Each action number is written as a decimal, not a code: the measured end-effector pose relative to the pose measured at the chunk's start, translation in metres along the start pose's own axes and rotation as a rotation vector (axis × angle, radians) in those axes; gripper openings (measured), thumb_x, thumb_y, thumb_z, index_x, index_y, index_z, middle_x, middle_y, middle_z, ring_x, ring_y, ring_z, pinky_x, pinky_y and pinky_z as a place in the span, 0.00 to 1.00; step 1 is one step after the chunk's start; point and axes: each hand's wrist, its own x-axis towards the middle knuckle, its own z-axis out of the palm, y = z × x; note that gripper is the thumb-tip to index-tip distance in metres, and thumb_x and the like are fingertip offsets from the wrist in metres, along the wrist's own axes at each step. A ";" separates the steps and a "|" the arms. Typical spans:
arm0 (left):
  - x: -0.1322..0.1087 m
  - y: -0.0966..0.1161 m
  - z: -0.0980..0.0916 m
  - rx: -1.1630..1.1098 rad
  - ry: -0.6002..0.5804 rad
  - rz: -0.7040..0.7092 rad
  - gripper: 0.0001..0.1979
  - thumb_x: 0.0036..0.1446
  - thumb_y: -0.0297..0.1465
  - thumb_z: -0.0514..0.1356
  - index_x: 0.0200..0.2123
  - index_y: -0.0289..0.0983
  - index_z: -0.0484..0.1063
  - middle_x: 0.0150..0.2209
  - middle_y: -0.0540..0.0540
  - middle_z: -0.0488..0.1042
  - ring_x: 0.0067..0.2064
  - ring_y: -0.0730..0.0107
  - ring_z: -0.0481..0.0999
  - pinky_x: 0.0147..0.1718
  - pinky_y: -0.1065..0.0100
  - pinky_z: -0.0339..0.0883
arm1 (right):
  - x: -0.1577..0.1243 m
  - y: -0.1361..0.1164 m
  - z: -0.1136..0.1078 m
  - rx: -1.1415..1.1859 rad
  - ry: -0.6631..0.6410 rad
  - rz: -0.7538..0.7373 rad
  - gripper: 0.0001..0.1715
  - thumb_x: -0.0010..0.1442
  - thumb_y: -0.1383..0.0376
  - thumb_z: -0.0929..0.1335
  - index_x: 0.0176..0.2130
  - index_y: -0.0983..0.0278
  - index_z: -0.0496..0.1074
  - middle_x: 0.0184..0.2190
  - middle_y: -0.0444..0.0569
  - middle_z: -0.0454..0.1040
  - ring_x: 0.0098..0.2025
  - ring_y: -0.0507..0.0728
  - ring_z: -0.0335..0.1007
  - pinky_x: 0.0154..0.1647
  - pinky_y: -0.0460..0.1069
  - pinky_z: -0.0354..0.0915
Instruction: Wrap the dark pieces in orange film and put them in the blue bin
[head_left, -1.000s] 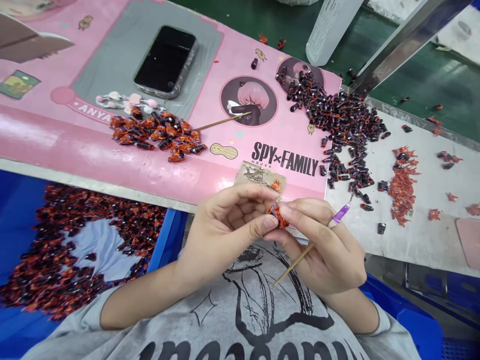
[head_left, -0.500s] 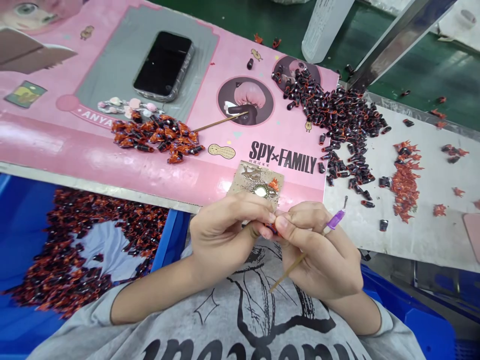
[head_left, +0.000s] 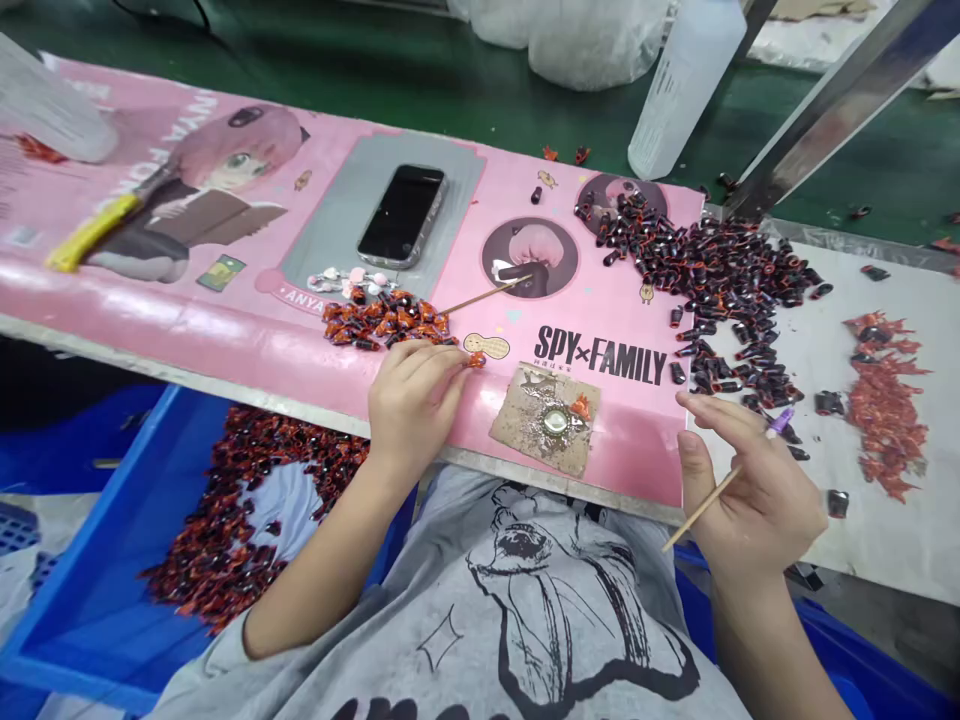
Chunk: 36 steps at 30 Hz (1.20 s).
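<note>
My left hand (head_left: 412,405) pinches a small orange-and-black plastic piece (head_left: 475,360) just right of a pile of assembled orange-and-black pieces (head_left: 375,320). A thin wooden stick (head_left: 701,510) with a purple sleeve near its tip rests in the grip of my right hand (head_left: 765,500). Its thumb and index finger are apart, with nothing between their tips. That hand hovers at the table's front edge, below a heap of black parts (head_left: 742,265). Between my hands lies a cardboard square (head_left: 514,425) with shiny wet smears and an orange part (head_left: 581,405) on it.
Orange spiky parts (head_left: 889,430) are heaped at the right. A phone (head_left: 403,215), a bead bracelet (head_left: 352,280) and another stick (head_left: 487,295) lie on the pink mat. Bottles stand behind, one white (head_left: 682,90). A blue bin (head_left: 97,600) full of pieces is below left.
My hands have come apart. The left has gone left to the assembled pile with a piece; the right has moved right with the stick. The view has shifted, showing more of the left side.
</note>
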 end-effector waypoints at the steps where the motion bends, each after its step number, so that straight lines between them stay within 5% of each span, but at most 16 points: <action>1: 0.004 -0.007 0.000 0.095 0.001 0.041 0.06 0.61 0.30 0.62 0.34 0.41 0.80 0.37 0.45 0.84 0.42 0.54 0.77 0.49 0.52 0.69 | -0.002 0.005 -0.001 -0.009 0.013 0.030 0.22 0.59 0.74 0.73 0.52 0.59 0.77 0.44 0.51 0.82 0.46 0.61 0.79 0.49 0.58 0.75; 6: 0.045 0.005 0.025 0.148 -0.078 0.253 0.07 0.62 0.31 0.62 0.41 0.38 0.79 0.45 0.41 0.82 0.47 0.54 0.77 0.50 0.54 0.68 | -0.004 0.015 -0.005 0.103 0.142 0.188 0.25 0.63 0.69 0.72 0.58 0.59 0.72 0.44 0.51 0.81 0.43 0.59 0.79 0.44 0.55 0.74; 10: 0.103 0.045 0.084 0.183 -0.435 0.255 0.11 0.63 0.26 0.59 0.46 0.35 0.77 0.45 0.39 0.81 0.49 0.53 0.78 0.49 0.56 0.69 | -0.003 0.005 -0.011 0.174 0.177 0.261 0.22 0.68 0.63 0.69 0.60 0.58 0.69 0.43 0.51 0.81 0.44 0.57 0.78 0.44 0.53 0.74; 14: 0.145 0.072 0.140 0.342 -0.523 0.166 0.15 0.63 0.22 0.56 0.52 0.30 0.74 0.49 0.31 0.78 0.51 0.48 0.77 0.48 0.56 0.68 | -0.009 -0.004 -0.024 0.274 0.017 0.424 0.22 0.74 0.55 0.61 0.61 0.59 0.70 0.34 0.49 0.81 0.35 0.55 0.77 0.37 0.53 0.73; 18: 0.154 0.073 0.156 0.335 -0.548 0.171 0.20 0.64 0.16 0.47 0.50 0.29 0.75 0.48 0.30 0.78 0.50 0.51 0.77 0.47 0.57 0.69 | -0.017 -0.007 -0.028 0.561 -0.111 0.585 0.29 0.72 0.47 0.59 0.59 0.58 0.74 0.24 0.45 0.73 0.22 0.51 0.66 0.20 0.46 0.62; 22: 0.137 0.055 0.139 0.252 -0.533 0.186 0.20 0.62 0.17 0.50 0.49 0.30 0.77 0.49 0.31 0.77 0.48 0.51 0.78 0.47 0.57 0.69 | -0.014 -0.008 -0.009 0.592 -0.077 0.621 0.23 0.67 0.47 0.67 0.45 0.59 0.81 0.30 0.47 0.71 0.26 0.49 0.64 0.20 0.44 0.60; 28: 0.070 0.036 0.073 -0.068 -0.314 0.176 0.15 0.58 0.20 0.56 0.44 0.31 0.80 0.40 0.38 0.79 0.42 0.59 0.79 0.45 0.61 0.73 | 0.003 -0.011 0.026 0.704 -0.196 0.721 0.20 0.60 0.47 0.74 0.34 0.62 0.77 0.21 0.42 0.70 0.22 0.48 0.64 0.21 0.43 0.61; 32: 0.019 0.041 0.032 -0.583 -0.204 -0.155 0.07 0.60 0.26 0.62 0.39 0.36 0.81 0.36 0.45 0.82 0.34 0.68 0.81 0.37 0.68 0.76 | 0.006 -0.013 0.040 0.648 -0.266 0.724 0.18 0.54 0.50 0.78 0.32 0.62 0.77 0.22 0.42 0.72 0.24 0.49 0.68 0.25 0.44 0.66; 36: -0.010 0.041 0.011 -0.932 -0.089 -0.452 0.07 0.54 0.29 0.71 0.37 0.42 0.83 0.35 0.48 0.84 0.34 0.71 0.83 0.37 0.71 0.79 | -0.002 -0.012 0.050 0.577 -0.265 0.679 0.14 0.58 0.55 0.75 0.31 0.62 0.77 0.24 0.43 0.75 0.24 0.50 0.68 0.27 0.45 0.69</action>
